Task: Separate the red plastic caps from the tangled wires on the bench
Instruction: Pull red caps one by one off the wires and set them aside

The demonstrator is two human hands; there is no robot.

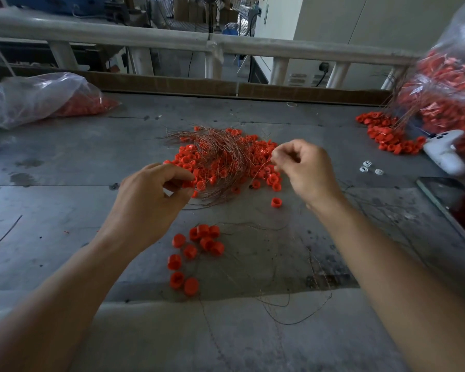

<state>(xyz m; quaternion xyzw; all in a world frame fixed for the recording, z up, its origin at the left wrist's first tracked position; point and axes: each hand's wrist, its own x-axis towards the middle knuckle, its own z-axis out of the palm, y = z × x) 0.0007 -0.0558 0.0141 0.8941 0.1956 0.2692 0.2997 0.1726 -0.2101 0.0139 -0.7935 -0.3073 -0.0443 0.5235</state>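
Observation:
A heap of red plastic caps (255, 154) lies mid-bench, tangled with a bundle of thin coppery wires (223, 154). My left hand (151, 200) pinches a red cap (189, 183) at the near left edge of the heap. My right hand (304, 167) pinches a wire strand at the heap's right side, fingers curled. A small group of loose red caps (199, 242) without wires lies nearer to me, between my forearms. One single cap (276, 202) sits apart beside the heap.
A clear bag of red caps (38, 98) lies at the far left. A large bag of caps and wires (446, 84) stands far right, with spilled caps (387, 135), a white handheld device (446, 154) and a phone (451, 202). Loose wires (317, 272) trail on the grey bench (65, 162).

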